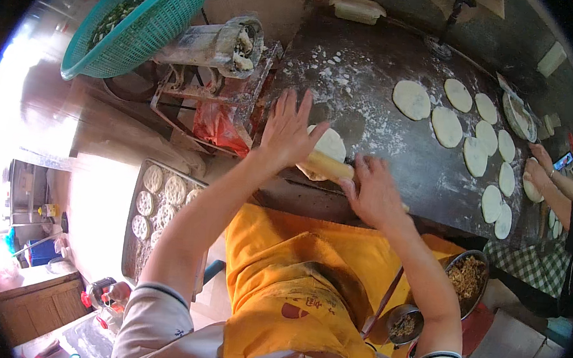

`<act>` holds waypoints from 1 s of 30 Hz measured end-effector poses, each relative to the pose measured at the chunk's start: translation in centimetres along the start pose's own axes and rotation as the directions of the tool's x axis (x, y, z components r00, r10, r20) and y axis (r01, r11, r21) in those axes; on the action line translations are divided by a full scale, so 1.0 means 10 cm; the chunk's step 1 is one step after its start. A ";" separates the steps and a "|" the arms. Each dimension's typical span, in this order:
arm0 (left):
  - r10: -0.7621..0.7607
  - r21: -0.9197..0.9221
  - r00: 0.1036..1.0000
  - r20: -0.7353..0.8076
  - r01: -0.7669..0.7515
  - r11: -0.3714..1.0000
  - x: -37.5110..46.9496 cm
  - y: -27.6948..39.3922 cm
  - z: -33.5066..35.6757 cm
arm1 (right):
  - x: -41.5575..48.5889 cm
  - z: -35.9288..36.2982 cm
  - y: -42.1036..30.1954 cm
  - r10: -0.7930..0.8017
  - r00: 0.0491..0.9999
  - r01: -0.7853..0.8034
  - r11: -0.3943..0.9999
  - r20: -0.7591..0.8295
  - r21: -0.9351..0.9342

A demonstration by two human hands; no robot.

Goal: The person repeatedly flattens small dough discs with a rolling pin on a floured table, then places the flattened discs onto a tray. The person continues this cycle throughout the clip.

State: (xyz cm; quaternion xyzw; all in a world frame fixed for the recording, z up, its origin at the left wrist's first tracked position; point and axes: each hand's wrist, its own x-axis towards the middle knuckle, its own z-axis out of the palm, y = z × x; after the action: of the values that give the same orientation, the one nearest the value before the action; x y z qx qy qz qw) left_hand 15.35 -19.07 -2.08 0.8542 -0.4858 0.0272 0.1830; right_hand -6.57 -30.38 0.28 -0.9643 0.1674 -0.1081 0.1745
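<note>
A wooden rolling pin (329, 166) lies across a flat round of dough (329, 144) near the front edge of the dark, floured table (324, 100). My left hand (291, 128) is over the pin's left end, fingers spread and pointing away from me; it hides that end. At the pin's right part, my right hand (373, 189) rests with bent fingers, and a bit of the pin shows beyond it. Whether either palm presses on the pin cannot be told. Several flattened dough rounds (446, 127) lie farther right on the table.
Left of the table stand a metal machine (211, 44) and a green plastic basket (140, 38) of chopped greens. A tray (133, 201) of dough rounds is at lower left. Bowls of filling (467, 279) sit lower right. A co-worker's hands (540, 173) handle dough at far right.
</note>
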 end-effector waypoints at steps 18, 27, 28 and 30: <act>0.170 -0.166 0.919 -0.357 -0.241 0.956 -0.34 0.33 -0.14 | 0.00 -0.40 0.37 0.371 0.928 -0.333 0.853 -0.018 0.402; -0.259 -0.528 0.929 -0.263 0.086 0.845 0.03 0.23 0.26 | -0.25 -0.72 0.36 0.607 0.786 -0.053 0.254 -0.117 0.966; -0.352 -0.654 0.846 -0.400 0.006 0.757 0.01 0.19 0.22 | -0.25 -0.74 0.35 0.604 0.779 0.018 0.247 -0.168 0.969; -0.318 -0.608 0.821 -0.475 -0.044 0.793 -0.15 0.17 0.12 | -0.21 -0.76 0.33 0.573 0.772 0.123 0.291 -0.276 0.949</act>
State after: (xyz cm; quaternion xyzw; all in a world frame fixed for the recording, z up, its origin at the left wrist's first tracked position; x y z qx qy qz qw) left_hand 12.95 -19.07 -3.08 0.7419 -0.3286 0.1061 0.5747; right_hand -11.49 -34.76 5.67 -0.5595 0.2605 -0.4420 0.6510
